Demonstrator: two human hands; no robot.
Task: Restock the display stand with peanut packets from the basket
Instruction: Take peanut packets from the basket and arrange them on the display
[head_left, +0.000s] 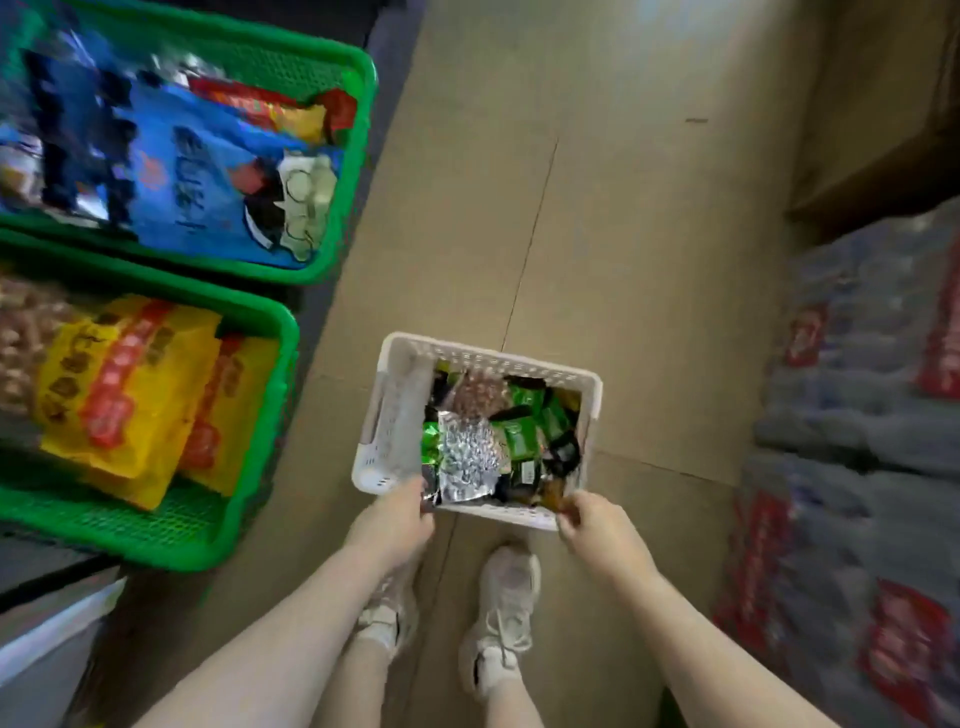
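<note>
A white perforated basket (395, 410) hangs over the floor in front of me, filled with several small snack packets: green ones (524, 431), a silver foil one (467, 457) and dark ones. My left hand (397, 519) grips the basket's near rim at its left corner. My right hand (597, 530) grips the same rim at the right corner. On the left, a green display bin (249, 467) holds yellow-and-red peanut packets (130, 395) and a clear bag of peanuts (23, 338).
A second green bin (358, 130) behind it holds blue and red snack bags. Shrink-wrapped bottle packs (852, 426) are stacked along the right. Tan floor tiles (597, 208) run between them. My two feet in white shoes (504, 597) stand below the basket.
</note>
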